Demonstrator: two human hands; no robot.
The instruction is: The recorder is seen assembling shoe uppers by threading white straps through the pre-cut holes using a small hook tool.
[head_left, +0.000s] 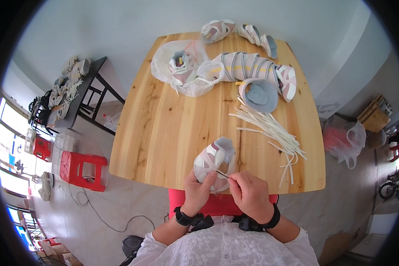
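At the table's near edge, my left hand is closed around a pale pink and white shoe upper, its thumb pressed on the front. The grey-lined collar of this upper points away from me. My right hand is closed in a pinch on a thin, stick-like piece that reaches to the upper's lacing area; whether it is a hook or a lace end I cannot tell. Beyond my right hand lies a loose bundle of flat white shoelaces. Another upper, grey lining showing, touches their far end.
A row of nested uppers crosses the far part of the wooden table. Left of it, a clear plastic bag has a laced upper in it. More uppers lie along the back edge. A red stool stands left.
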